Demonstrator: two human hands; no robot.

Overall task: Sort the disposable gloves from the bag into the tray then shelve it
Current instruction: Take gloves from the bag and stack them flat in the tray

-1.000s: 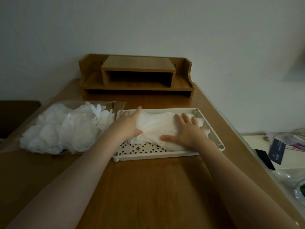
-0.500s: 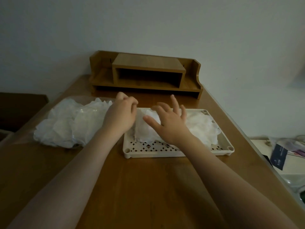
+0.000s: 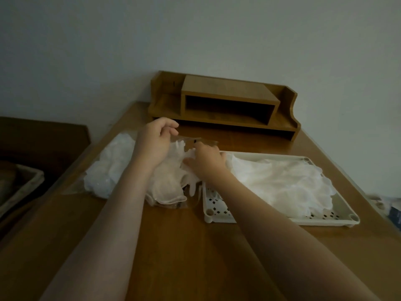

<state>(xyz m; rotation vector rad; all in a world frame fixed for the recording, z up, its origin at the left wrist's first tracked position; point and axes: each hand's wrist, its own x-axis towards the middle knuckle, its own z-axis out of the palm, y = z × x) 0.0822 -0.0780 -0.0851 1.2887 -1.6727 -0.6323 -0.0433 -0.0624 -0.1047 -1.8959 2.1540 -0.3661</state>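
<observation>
Reaching back across to the bag (image 3: 121, 168), both hands have left the tray (image 3: 338, 216), where a second ago they lay flat, pressing the pile already laid there. Now the left hand (image 3: 155, 141) is raised over the bag's open mouth, its grip pressed together at thumb and fingertips on the clear plastic edge, lifting it, while the right hand (image 3: 206, 161) has dug into the opening, fingers curled round a clump of disposable gloves (image 3: 188, 170); just how many it holds cannot be told in this dim light. One glove's fingers trail down between bag and tray. The view has swung left and tilted up too, so the wooden shelf (image 3: 225, 105) at the back of the bench (image 3: 186, 246) sits higher and more to the right than before. What this means, I judge, is that a batch has been flattened and a fresh one is being drawn out: the cycle of pull, lay, press has begun again. The gloves in the tray (image 3: 280, 181) lie as a loose heap toward its far and right side, with bare lattice showing along the near edge, so there is room for more. The bag remains well filled, so the sorting looks only partly done and the shelving is some way off. The thin film may cling and drag extra gloves out onto the bench.
</observation>
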